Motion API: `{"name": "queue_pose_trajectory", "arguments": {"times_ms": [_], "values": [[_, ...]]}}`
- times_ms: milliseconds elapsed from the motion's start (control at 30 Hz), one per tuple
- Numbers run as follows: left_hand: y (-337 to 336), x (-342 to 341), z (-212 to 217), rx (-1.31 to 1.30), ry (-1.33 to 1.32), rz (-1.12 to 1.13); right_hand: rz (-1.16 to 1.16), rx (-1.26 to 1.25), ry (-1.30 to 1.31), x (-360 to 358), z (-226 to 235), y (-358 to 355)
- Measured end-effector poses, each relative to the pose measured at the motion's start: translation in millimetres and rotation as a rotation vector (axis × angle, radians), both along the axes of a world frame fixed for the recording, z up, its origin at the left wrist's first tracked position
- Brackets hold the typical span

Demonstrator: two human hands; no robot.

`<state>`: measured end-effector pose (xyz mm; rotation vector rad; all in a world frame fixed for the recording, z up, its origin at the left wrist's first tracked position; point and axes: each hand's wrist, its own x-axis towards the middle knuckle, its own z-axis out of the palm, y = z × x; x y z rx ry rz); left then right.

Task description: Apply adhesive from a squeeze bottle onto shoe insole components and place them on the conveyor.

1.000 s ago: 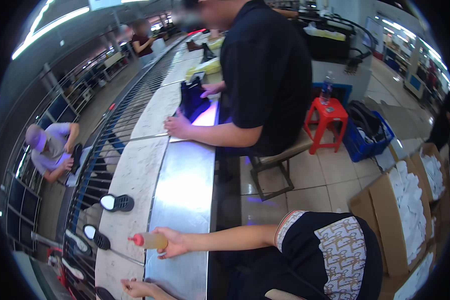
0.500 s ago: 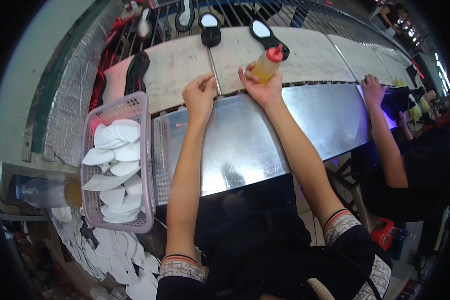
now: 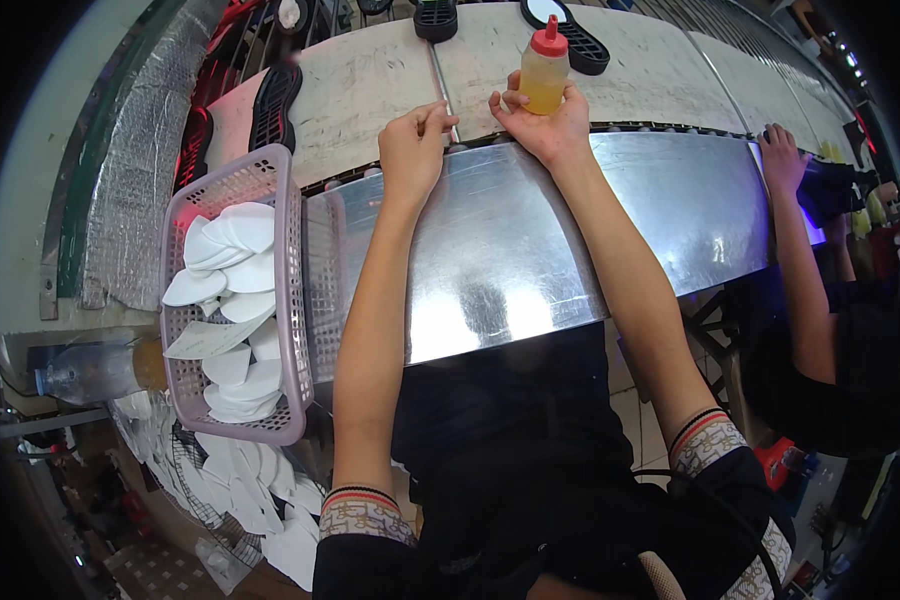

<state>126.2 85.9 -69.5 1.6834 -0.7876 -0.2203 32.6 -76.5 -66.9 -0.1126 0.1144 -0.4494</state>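
Observation:
My right hand [image 3: 553, 132] is palm up above the far edge of the metal tabletop, its fingers curled round the base of a squeeze bottle [image 3: 544, 84]. The bottle is translucent with a red nozzle cap, holds yellowish liquid and stands nearly upright. My left hand [image 3: 412, 152] hovers to its left, fingers bent in and thumb near the index finger; whether anything is between them is hidden. Beyond both hands, black shoe soles lie on the pale conveyor belt: one sole [image 3: 580, 48] with a white insert behind the bottle, another sole [image 3: 437, 20] past my left hand.
A lilac plastic basket [image 3: 292, 300] of white insole-like pieces [image 3: 232, 280] stands left of the metal tabletop [image 3: 490, 265]. More soles [image 3: 274, 110] lie beyond it. Below are loose white pieces [image 3: 245, 480]; a clear bottle [image 3: 95, 370] lies at left. A co-worker's arm [image 3: 800, 250] reaches in at right.
The view has shifted, so the belt, soles and basket appear higher. The squeeze bottle has gone from tilted to nearly upright in my right hand. My left hand stays curled.

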Motion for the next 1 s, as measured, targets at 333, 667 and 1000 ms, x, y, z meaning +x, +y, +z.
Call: {"name": "queue_pose_trajectory", "arguments": {"times_ms": [333, 667, 1000], "values": [[1, 3, -1, -0.073, -0.183, 0.218, -0.030, -0.121, 0.095, 4, 8, 11], [5, -10, 16, -0.019, -0.020, 0.299, -0.028, -0.146, 0.118, -1, 11, 12], [4, -7, 11, -0.037, -0.152, 0.255, -0.054, -0.128, 0.155, -1, 14, 14]]}}
